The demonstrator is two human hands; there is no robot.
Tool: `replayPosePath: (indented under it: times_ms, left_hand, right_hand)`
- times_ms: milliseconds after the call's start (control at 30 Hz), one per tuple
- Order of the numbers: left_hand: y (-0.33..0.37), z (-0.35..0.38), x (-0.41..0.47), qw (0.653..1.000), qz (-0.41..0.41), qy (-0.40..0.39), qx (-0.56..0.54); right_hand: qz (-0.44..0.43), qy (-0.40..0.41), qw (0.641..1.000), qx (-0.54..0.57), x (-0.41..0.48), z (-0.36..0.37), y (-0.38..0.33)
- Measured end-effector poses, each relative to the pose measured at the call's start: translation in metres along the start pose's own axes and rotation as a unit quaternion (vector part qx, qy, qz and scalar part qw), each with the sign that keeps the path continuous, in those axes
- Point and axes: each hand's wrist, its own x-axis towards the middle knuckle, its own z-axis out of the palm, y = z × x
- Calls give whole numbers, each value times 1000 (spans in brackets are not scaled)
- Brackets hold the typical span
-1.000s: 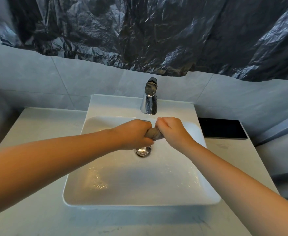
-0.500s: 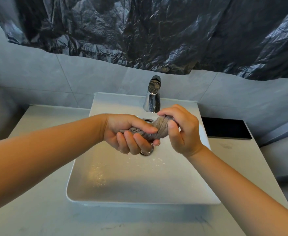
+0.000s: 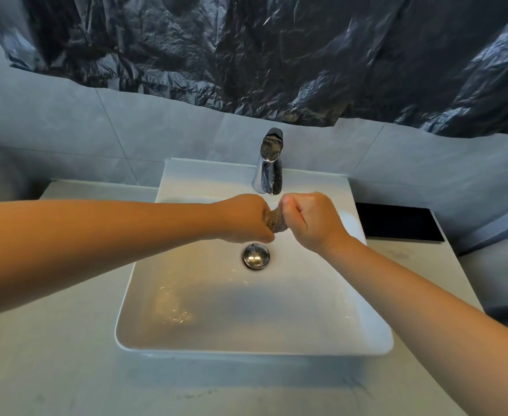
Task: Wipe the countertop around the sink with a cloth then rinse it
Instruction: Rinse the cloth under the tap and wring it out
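Cloth (image 3: 273,219): 1 grey twisted roll, held over the basin above the drain, btwn both fists, mostly hidden. Room, biggest first: crinkled black plastic sheet (image 3: 276,55) hung across the top of the grey tiled wall (image 3: 66,124); pale counter (image 3: 51,370) w/ 1 white square sink (image 3: 246,349) sitting on it, wet, droplets on the basin floor. 1 flat black rectangle (image 3: 397,222) on counter right of sink, near the wall. 1 chrome tap (image 3: 269,163) at sink's back edge, just behind the hands. 1 round chrome drain plug (image 3: 256,256). 2 hands: left hand (image 3: 243,219) and right hand (image 3: 309,219), fingers of both closed tight on the cloth. Vs 0.5 s ago: fists rolled knuckles-up, closer together, less cloth showing; drain now uncovered.
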Motion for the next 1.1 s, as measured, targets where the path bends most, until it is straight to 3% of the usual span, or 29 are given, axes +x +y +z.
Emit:
replayPosePath:
  times_ms: [300,533,700,900,1100]
  left_hand:
    - [-14,27,28,980,71,51,176]
    - [-15,30,40,945,134,53,292]
    - [-18,32,42,935,149,51,318]
    - [-21,32,40,921,178,30,345]
    - [-25,31,36,904,197,9,378]
  right_hand:
    - [212,-110,968,71,-11,20,8]
    - [317,-116,923,184,-17,23,2]
    - [389,-102,889,219,-19,32,6]
    - [476,-144,830,252,-19,34,3]
    - [510,-175,784,307,-33,38,-2]
